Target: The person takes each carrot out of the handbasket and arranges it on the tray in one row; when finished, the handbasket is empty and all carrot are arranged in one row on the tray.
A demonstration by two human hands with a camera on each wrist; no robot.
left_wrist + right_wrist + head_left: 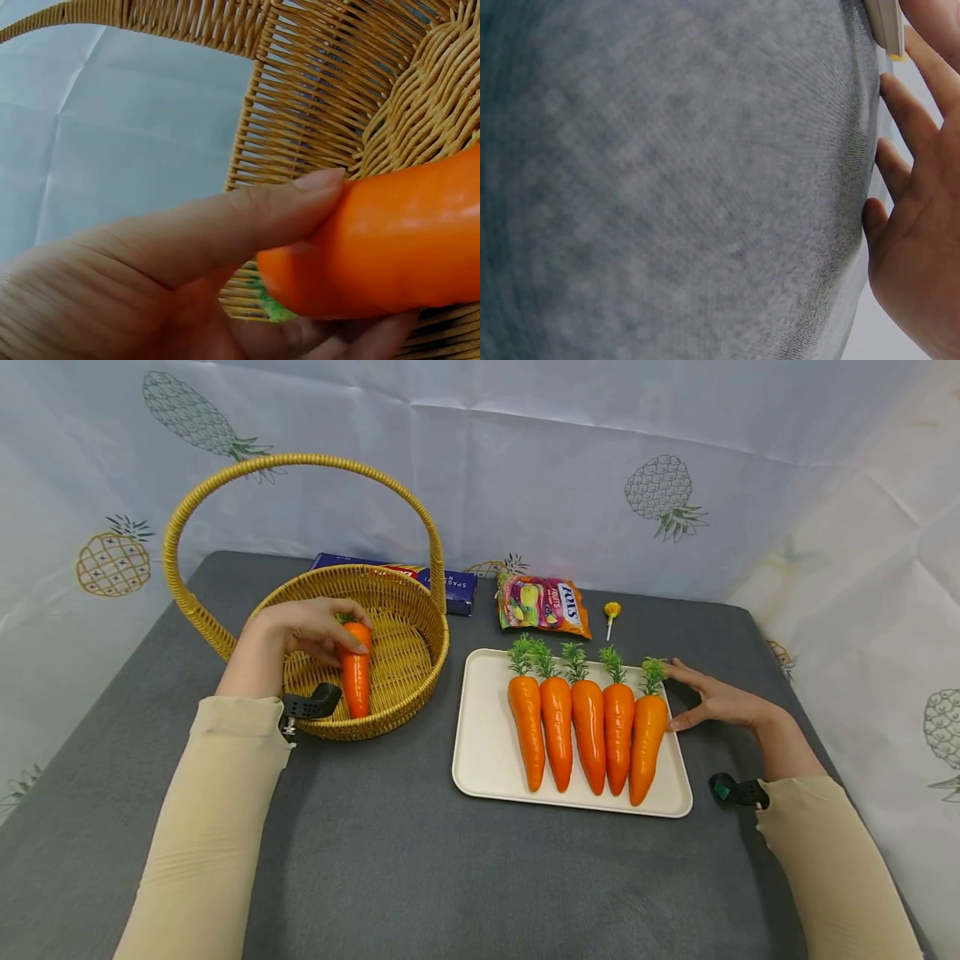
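Observation:
Inside the wicker basket, my left hand grips a glossy orange carrot near its green top. In the left wrist view the thumb lies along one side of this carrot, with fingers beneath it. A cream tray holds several similar carrots in a row, leafy tops toward the back. My right hand is at the tray's right edge, its fingers spread beside the rightmost carrot. Whether its fingertips touch the tray or that carrot cannot be told.
The basket's tall arched handle rises above it. Behind the basket lies a blue spaghetti box. A colourful candy bag and a yellow lollipop lie behind the tray. Grey cloth covers the table; a pineapple-print curtain hangs behind.

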